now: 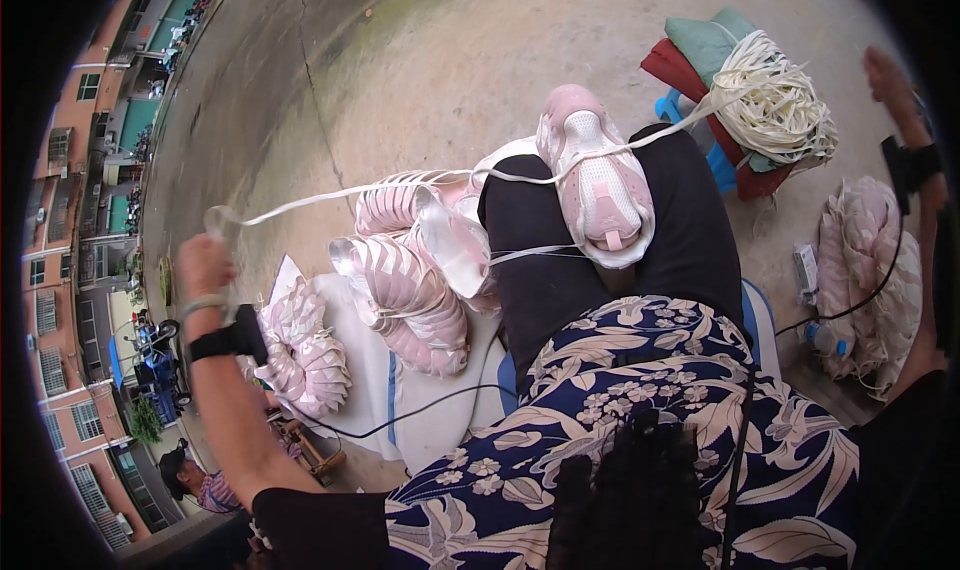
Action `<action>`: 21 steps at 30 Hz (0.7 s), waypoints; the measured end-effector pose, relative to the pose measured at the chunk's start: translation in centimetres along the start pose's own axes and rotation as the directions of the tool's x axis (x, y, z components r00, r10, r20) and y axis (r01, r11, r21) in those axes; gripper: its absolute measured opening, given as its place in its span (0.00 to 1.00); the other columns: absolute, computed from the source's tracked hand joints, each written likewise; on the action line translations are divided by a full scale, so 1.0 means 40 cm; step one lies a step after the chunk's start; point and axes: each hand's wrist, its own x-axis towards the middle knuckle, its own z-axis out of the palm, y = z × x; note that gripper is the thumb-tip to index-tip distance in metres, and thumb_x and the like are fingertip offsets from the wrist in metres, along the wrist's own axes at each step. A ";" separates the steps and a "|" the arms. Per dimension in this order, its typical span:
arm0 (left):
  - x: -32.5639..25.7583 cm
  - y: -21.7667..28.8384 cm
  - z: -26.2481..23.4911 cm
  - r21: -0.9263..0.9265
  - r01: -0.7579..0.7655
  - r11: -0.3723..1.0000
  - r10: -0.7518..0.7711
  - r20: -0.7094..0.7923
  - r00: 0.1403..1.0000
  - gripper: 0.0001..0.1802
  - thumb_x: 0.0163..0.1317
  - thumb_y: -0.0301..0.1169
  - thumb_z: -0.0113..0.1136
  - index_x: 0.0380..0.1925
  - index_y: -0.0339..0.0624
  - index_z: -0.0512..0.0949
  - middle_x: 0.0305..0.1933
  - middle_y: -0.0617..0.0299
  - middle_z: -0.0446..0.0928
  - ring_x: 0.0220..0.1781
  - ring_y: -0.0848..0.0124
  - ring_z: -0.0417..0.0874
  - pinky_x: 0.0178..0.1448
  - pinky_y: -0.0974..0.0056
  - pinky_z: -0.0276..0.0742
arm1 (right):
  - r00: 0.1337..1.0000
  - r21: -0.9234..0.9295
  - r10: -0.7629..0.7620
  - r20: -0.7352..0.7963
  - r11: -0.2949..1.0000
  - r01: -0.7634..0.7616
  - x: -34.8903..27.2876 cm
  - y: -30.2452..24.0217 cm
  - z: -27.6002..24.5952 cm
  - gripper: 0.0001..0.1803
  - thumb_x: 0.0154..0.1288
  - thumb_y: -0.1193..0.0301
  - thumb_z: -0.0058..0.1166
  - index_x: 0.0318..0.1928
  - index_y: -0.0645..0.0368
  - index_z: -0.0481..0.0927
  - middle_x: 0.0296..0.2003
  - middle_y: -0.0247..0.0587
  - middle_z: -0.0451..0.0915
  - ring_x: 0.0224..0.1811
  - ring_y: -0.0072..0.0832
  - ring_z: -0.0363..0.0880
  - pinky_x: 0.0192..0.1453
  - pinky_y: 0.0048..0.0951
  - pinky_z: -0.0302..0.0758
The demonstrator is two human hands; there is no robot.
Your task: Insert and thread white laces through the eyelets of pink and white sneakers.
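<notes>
A pink and white shoe upper (596, 185) rests across my black-trousered thighs, its mesh tongue facing up. A long cream shoelace (330, 192) stretches over it from the left side to a big heap of laces (775, 100) at the right. Out at the far left, my left hand (206, 265) is closed in a fist, with the lace's end looping just above it. My right hand (888, 78) is raised at the far right edge, beyond the lace heap. Its fingers are smeared and nothing in them can be made out.
Stacked pink uppers (410, 300) lie on a white sheet (360, 330) at my left; another bundle of uppers (872, 280) is at right. A blue stool (720, 165) bears the laces on red and green cloth. A bottle (828, 342) and black cables are nearby. A person (215, 485) sits lower left.
</notes>
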 end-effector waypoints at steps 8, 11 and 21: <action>-0.468 0.327 0.477 -0.559 0.305 0.771 0.294 0.737 0.608 0.10 0.59 0.33 0.59 0.22 0.41 0.75 0.16 0.62 0.74 0.12 0.77 0.73 0.15 0.75 0.67 | 0.750 0.667 -0.259 0.608 0.679 -0.306 -0.463 -0.494 0.447 0.09 0.58 0.67 0.56 0.26 0.57 0.77 0.20 0.28 0.74 0.19 0.16 0.69 0.20 0.20 0.64; -0.543 0.442 0.579 -0.808 0.041 0.588 0.537 0.428 0.727 0.08 0.59 0.30 0.59 0.23 0.40 0.74 0.21 0.63 0.75 0.21 0.79 0.74 0.24 0.74 0.68 | 0.690 0.757 -0.350 0.634 0.461 -0.463 -0.503 -0.590 0.517 0.08 0.62 0.67 0.55 0.28 0.55 0.76 0.21 0.28 0.75 0.19 0.12 0.69 0.19 0.15 0.64; -0.568 0.614 0.639 -0.585 -0.652 0.482 0.727 -0.149 0.671 0.05 0.51 0.24 0.59 0.27 0.36 0.73 0.36 0.52 0.76 0.40 0.54 0.75 0.44 0.58 0.72 | 0.803 0.884 -0.372 0.466 0.243 -0.400 -0.504 -0.703 0.611 0.03 0.62 0.75 0.53 0.32 0.61 0.75 0.24 0.30 0.76 0.21 0.13 0.71 0.26 0.16 0.69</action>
